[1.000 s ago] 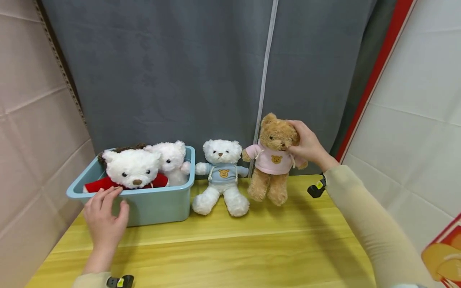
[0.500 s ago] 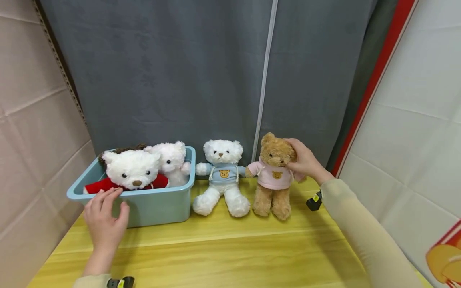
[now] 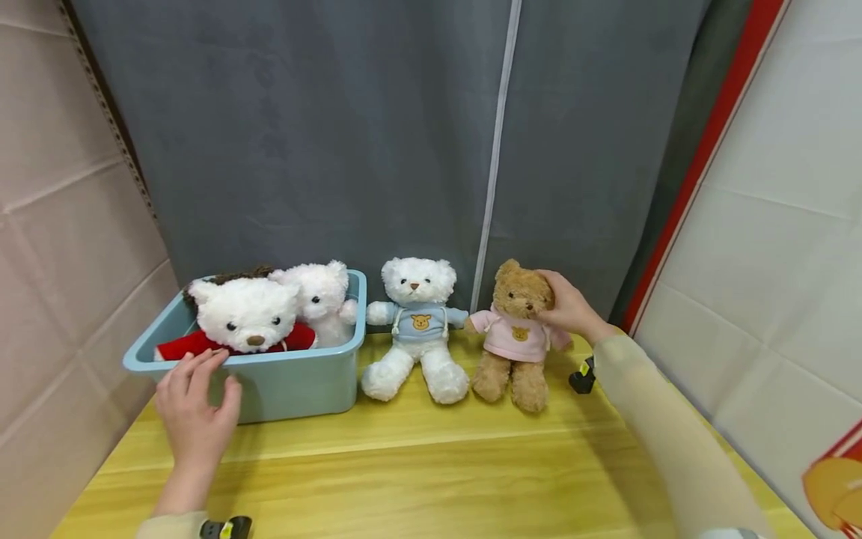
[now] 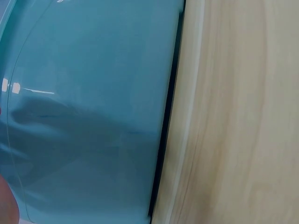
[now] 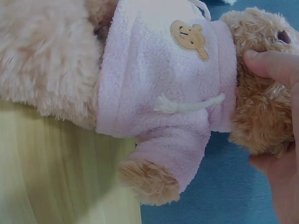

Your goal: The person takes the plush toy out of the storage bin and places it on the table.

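Observation:
A brown teddy bear in a pink hoodie sits on the table at the right of the head view. My right hand grips its head from the side, with the thumb across its cheek in the right wrist view. Left of it sits a white teddy bear in a blue hoodie. My left hand rests its fingertips on the front rim of a blue plastic bin. Inside the bin are a white bear in red, a pale pink plush toy, and something dark brown and furry, mostly hidden.
The wooden table runs up to a grey curtain behind the bears. A pale wall stands close to the bin on the left, and a white panel with a red edge closes the right side.
My right hand has lowered the brown teddy bear onto the table, and its legs now stretch forward in a sitting pose. My left hand stays at the bin's rim.

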The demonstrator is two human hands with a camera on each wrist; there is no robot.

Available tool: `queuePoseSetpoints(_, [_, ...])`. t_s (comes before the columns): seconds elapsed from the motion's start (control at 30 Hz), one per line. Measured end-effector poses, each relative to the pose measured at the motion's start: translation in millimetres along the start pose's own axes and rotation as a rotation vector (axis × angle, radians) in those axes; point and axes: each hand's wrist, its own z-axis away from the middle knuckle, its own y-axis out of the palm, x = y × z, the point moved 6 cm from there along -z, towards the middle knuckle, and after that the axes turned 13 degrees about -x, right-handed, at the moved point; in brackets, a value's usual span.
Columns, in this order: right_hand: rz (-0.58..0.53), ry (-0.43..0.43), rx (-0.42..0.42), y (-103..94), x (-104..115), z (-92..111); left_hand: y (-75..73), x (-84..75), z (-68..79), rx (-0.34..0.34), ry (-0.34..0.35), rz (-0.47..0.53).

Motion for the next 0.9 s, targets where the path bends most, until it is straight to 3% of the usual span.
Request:
queuePoseSetpoints(0.23, [0.018,0.032,-0.015,7.1,-9,1,2.8,-0.6,-2.5,-0.013,0.012,0.014])
queuePoseSetpoints(0.47, [0.092,0.137,-0.046,10.5,-10,4,3.6,0.7,-3.2,-0.023,0.01,0.015])
queuePoseSetpoints(0.67, [0.24,0.065,-0.078,7.2,0,-6,3.7,1.9,-2.4,-0.016,0.009,0.008])
queuePoseSetpoints(0.9, [0.143,-0.064,-0.049,5.6,20,-19,3.2,-0.9,-1.4,-0.04,0.016,0.02])
